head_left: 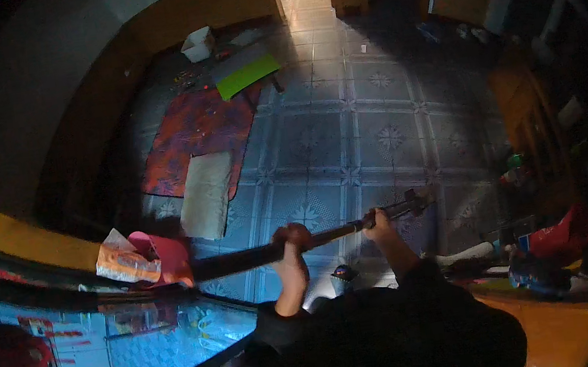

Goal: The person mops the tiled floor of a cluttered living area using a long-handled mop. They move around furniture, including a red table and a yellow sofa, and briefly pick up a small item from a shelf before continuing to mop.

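Note:
A long dark pole-like object (pixel 334 234) lies almost level in front of me, thicker toward the left and narrower between my hands. My left hand (pixel 292 259) is closed round its middle. Farther right, my right hand (pixel 380 227) grips it near the end, where a rough, bulky part sticks out past the fingers. Its exact kind is too dark to make out. The left end reaches close to a pink container (pixel 162 254) and an orange-and-white packet (pixel 124 261).
A lit screen (pixel 145 351) stands at lower left. On the tiled floor (pixel 304 145) ahead are a red patterned mat (pixel 191 137), a pale folded cloth or cushion (pixel 206 195), a low green-edged table (pixel 248 77) and a white bin (pixel 198 45). A red item (pixel 557 234) lies at right.

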Demonstrator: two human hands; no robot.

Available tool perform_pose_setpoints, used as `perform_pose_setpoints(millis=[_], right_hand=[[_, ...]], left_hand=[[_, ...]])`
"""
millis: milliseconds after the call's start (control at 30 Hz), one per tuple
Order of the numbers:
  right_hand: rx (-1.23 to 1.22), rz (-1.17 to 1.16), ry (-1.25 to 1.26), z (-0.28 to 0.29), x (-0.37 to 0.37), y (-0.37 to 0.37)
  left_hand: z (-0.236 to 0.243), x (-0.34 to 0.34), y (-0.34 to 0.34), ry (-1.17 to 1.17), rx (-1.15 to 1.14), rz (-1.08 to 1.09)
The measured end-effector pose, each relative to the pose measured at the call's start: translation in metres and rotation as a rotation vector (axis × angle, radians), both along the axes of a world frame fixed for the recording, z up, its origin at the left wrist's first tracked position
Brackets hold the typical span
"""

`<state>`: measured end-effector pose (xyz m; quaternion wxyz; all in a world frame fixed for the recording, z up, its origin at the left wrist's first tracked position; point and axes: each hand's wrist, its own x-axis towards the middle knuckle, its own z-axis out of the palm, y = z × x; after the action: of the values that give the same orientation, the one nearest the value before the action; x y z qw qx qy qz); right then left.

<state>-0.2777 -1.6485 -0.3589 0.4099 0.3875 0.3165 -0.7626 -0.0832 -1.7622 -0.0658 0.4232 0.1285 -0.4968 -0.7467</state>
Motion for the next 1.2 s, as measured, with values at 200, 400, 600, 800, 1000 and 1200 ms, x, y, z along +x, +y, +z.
perform_pose_setpoints(millis=[200, 400, 600, 800, 1000, 1200], right_hand=[[-0.020, 0.006, 0.126, -0.049, -0.116, -0.086], [0.209, 0.303, 0.556, -0.050, -0.225, -0.188], [0.527, 0.491, 0.735, 0.033, -0.352, -0.297], [0.704, 0.613, 0.930, 0.105, -0.518, -0.410], [0.424, 0.780, 1.122, 0.123, -0.758, -0.558], [-0.212, 0.803, 0.629, 0.025, -0.991, -0.756]], left_hand=[[0.008, -0.159, -0.108, -0.116, -0.056, -0.122], [0.002, -0.332, -0.252, -0.197, 0.182, -0.406], [0.007, -0.518, -0.409, -0.145, 0.108, -0.575], [-0.034, -0.696, -0.529, 0.005, 0.491, -0.736], [-0.083, -0.865, -0.675, 0.384, 0.201, -0.480], [-0.017, -1.016, -0.841, 0.692, -0.181, -0.404]])
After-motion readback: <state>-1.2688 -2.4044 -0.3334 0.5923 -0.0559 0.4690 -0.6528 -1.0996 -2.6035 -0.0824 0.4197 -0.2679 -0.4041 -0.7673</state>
